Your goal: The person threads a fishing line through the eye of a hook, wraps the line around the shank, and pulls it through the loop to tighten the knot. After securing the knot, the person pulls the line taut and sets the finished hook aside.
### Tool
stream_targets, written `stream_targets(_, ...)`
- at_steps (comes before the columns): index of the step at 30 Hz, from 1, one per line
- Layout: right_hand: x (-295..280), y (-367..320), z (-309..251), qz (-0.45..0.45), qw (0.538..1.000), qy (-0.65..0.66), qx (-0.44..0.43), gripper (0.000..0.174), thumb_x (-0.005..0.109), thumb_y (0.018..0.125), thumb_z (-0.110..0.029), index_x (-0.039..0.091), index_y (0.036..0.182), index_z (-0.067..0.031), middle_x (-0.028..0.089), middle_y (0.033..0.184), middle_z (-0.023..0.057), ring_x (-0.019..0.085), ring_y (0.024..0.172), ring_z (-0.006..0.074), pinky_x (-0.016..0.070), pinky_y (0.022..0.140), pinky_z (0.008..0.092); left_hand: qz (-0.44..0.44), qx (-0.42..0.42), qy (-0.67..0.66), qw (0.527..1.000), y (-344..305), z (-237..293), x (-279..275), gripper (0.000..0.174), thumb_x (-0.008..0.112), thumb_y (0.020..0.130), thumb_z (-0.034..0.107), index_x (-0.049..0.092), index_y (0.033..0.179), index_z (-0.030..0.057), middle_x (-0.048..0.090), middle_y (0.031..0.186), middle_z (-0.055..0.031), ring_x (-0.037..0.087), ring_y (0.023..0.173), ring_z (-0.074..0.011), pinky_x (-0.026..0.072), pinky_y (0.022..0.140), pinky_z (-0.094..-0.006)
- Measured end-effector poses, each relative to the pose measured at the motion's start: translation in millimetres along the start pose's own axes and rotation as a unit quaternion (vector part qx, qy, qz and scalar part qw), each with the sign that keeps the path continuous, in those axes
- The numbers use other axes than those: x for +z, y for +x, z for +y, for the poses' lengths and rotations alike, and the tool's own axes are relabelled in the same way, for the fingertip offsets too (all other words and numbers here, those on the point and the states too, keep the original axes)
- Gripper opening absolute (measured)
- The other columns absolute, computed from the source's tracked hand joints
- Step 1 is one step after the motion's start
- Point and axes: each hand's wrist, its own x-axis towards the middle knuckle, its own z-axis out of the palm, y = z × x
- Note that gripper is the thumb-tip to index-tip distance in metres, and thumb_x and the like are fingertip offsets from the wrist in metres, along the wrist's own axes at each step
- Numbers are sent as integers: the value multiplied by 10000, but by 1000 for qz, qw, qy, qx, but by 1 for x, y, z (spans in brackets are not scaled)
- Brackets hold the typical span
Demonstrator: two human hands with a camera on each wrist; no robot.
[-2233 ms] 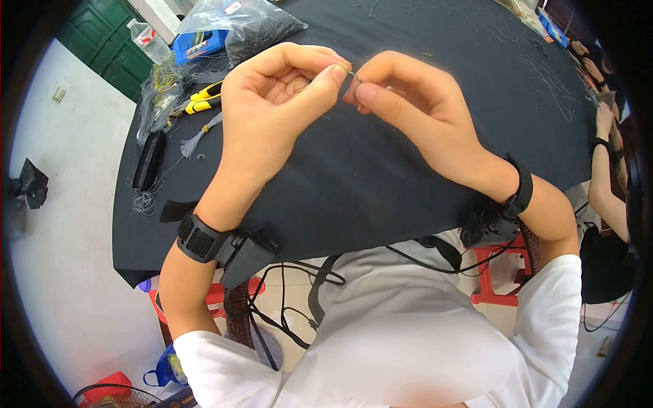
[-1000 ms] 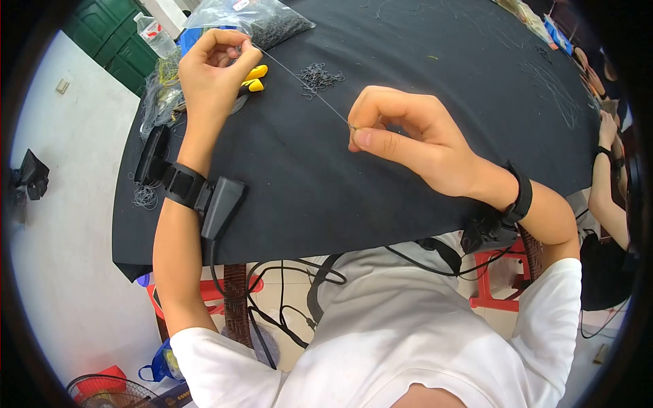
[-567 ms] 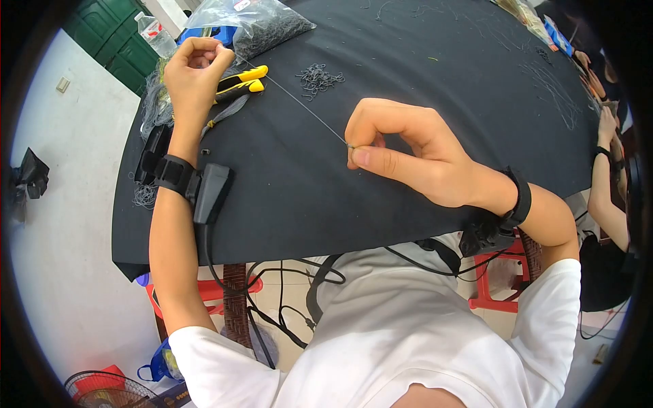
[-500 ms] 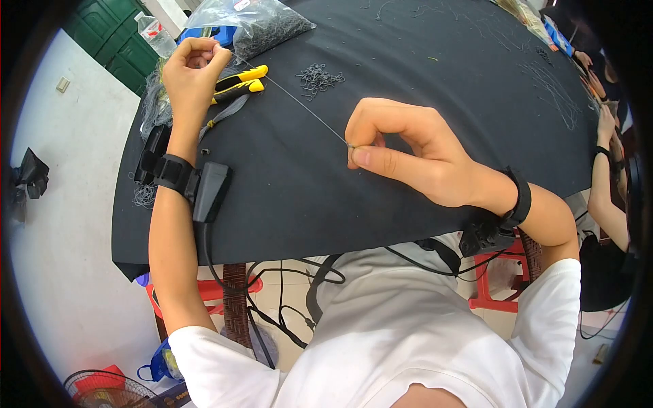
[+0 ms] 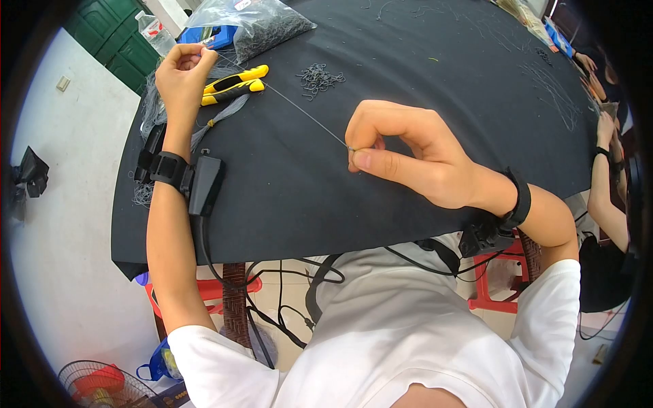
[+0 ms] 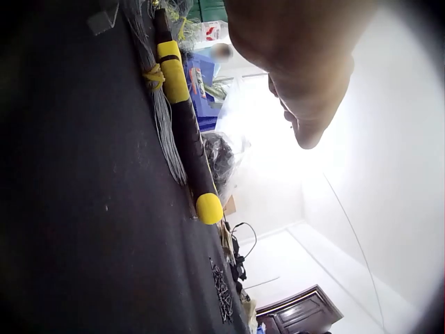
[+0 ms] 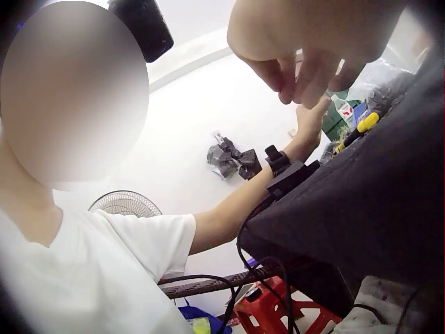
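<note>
A thin grey line [image 5: 306, 113] runs straight between the two hands above the black table. The left hand [image 5: 182, 75] pinches its far end between thumb and forefinger, beside the yellow-black pliers [image 5: 235, 89]. At its near end the right hand [image 5: 415, 153] pinches a small piece, too small to make out, between thumb and forefinger. In the left wrist view the left hand [image 6: 299, 69] is above the pliers [image 6: 188, 125], the line [image 6: 354, 236] showing against the white wall. The right wrist view has the right hand [image 7: 313, 56] with its fingertips bent together.
A small pile of dark looped pieces [image 5: 318, 80] lies on the black tablecloth [image 5: 292, 204]. Behind the pliers are a plastic bag of dark pieces [image 5: 265, 30], a blue box [image 5: 207, 37] and a bottle [image 5: 155, 34]. A tied grey bundle [image 5: 221, 121] lies near the left wrist. Another person's arm [image 5: 605, 183] is at right.
The hands were close together; the left hand has moved away to the far left, stretching the line between them. The right hand has lowered slightly and still pinches its end.
</note>
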Motion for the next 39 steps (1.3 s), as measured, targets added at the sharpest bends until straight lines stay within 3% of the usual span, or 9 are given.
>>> stream_targets(20, 1, -1, -1, -10, 1000, 2, -2, 98, 528, 836, -49, 515, 750, -6, 525, 789, 60, 501, 712, 130, 374, 636, 251, 13, -33, -12, 999, 4, -18, -9, 139, 690, 748, 102, 635, 807, -12, 600, 711, 0, 528, 626, -29, 416, 583, -148)
stream_targets(24, 4, 0, 1, 26, 1000, -3, 11, 114, 574, 827, -140, 566, 797, -30, 541, 736, 7, 478, 681, 102, 370, 614, 253, 23, -47, -88, 995, 2, -2, -2, 136, 685, 764, 97, 632, 823, -14, 612, 748, -12, 547, 682, -42, 419, 635, -152)
stream_targets(31, -3, 5, 6, 69, 992, -62, 88, 195, 586, 838, -205, 612, 830, -12, 566, 668, 13, 500, 620, 70, 380, 542, 233, -92, -43, -238, 966, -19, 68, 26, 98, 623, 813, 47, 625, 895, -5, 645, 929, -77, 598, 892, -111, 446, 824, -220)
stream_targets(36, -8, 7, 17, 111, 984, -102, 98, 189, 609, 816, -185, 648, 819, 1, 614, 703, 46, 531, 616, 107, 422, 569, 246, -161, -36, -281, 945, -42, 124, 35, 104, 608, 825, 43, 622, 911, -13, 643, 927, -84, 599, 886, -115, 452, 816, -225)
stream_targets(39, -10, 7, 15, 110, 978, -168, 51, 164, 626, 798, -160, 653, 797, 2, 622, 708, 58, 529, 600, 112, 427, 568, 251, -199, -25, -307, 930, -49, 134, 36, 114, 614, 823, 32, 621, 925, -19, 642, 923, -89, 597, 873, -114, 459, 798, -222)
